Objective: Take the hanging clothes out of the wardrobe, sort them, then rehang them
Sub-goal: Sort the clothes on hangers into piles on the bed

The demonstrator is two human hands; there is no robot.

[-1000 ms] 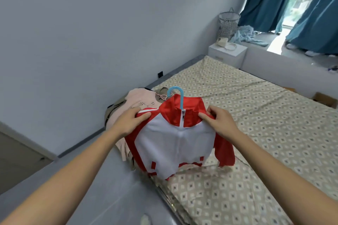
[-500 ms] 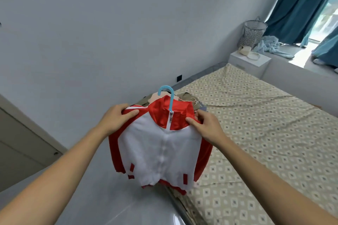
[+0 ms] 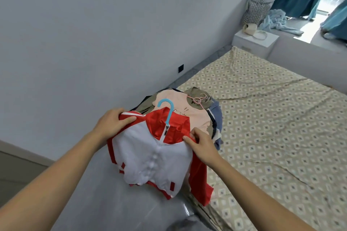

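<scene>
Between the two hands hangs a red-and-white jacket (image 3: pixel 154 157) on a blue hanger (image 3: pixel 167 110); left hand (image 3: pixel 112 124) and right hand (image 3: pixel 201 145) each grip a shoulder, near the clothes pile (image 3: pixel 187 107).

I've got a small red and white zip jacket (image 3: pixel 152 157) held up by its shoulders on a blue hanger (image 3: pixel 166 110), front facing me, right over the pile of clothes (image 3: pixel 189 107) sitting at the bed's edge by the wall.
</scene>
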